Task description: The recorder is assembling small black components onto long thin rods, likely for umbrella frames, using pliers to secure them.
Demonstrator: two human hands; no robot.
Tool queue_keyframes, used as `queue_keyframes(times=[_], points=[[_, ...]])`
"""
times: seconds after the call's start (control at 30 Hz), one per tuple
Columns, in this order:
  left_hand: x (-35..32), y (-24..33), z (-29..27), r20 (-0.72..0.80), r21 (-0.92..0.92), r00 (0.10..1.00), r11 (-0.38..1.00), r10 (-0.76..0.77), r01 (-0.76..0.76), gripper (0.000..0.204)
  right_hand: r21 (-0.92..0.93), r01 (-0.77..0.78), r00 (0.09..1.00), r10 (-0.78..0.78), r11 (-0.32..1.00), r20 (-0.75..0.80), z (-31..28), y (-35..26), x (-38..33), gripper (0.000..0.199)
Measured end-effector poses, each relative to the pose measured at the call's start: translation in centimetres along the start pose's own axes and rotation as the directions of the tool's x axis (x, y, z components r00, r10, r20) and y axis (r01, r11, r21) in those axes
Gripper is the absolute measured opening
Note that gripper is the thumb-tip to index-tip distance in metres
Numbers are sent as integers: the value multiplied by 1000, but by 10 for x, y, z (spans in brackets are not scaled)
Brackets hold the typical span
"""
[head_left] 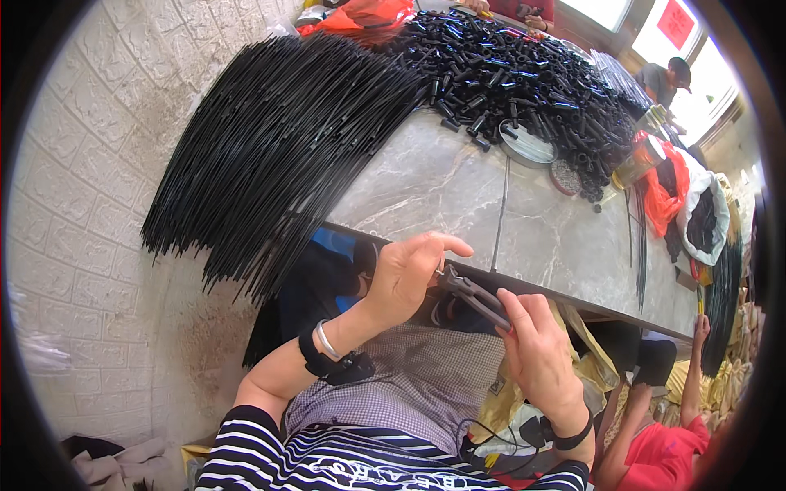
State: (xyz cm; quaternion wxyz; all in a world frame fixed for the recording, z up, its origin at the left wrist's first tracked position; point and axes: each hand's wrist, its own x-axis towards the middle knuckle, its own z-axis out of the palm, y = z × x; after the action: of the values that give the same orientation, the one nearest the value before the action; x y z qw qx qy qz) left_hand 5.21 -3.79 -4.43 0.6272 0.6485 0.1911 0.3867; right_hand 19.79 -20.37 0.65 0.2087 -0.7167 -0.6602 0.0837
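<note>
Fingers (524, 315) Wrapped Round Dark Pliers (455, 283)

The right hand (540, 352) gripped the pliers by their slim, bowed handles, holding them tilted in the air by the near edge of the worktop (426, 180). The left hand (401, 277) was bent close to the tool's blunt head, its index finger stretched out beyond it. A tiny shiny piece (440, 268) showed there; whether the left fingers were pressed together on it, I could not tell.

Smooth, grey and veined with white, the worktop carried a heap of short, glossy black tubes (524, 74). To the left, a thick sheaf of thin black rods (278, 139) jutted past the edge. Against the heap sat a shallow round tin (528, 147) and, just beside it, a small dish (565, 177) of fine bits. A checked fabric apron (393, 368) lay below the hands, and the wall (90, 188) at left bore an embossed brick pattern.
</note>
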Motion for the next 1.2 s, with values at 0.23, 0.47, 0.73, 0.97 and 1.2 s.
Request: queue_keyframes(times=[0.23,0.47,0.73,0.97,1.2], points=[[-9,5,5,-21,11,999,999,-40,40,48,607,-576,760,84,548,645,2,19,-5,39],[-4,0,10,58,-87,983,980,-172,177,48,472,-259,965,212,843,151,28,13,-16,40],[-5,-17,6,65,-57,991,991,-118,121,45,696,-642,761,160,320,629,22,9,-23,34],[-5,-19,8,36,-88,984,980,-176,179,45,575,-186,976,85,797,198,41,23,-23,40],[-4,-23,3,89,-51,983,984,-163,168,52,667,-734,679,118,128,725,36,17,-27,29]])
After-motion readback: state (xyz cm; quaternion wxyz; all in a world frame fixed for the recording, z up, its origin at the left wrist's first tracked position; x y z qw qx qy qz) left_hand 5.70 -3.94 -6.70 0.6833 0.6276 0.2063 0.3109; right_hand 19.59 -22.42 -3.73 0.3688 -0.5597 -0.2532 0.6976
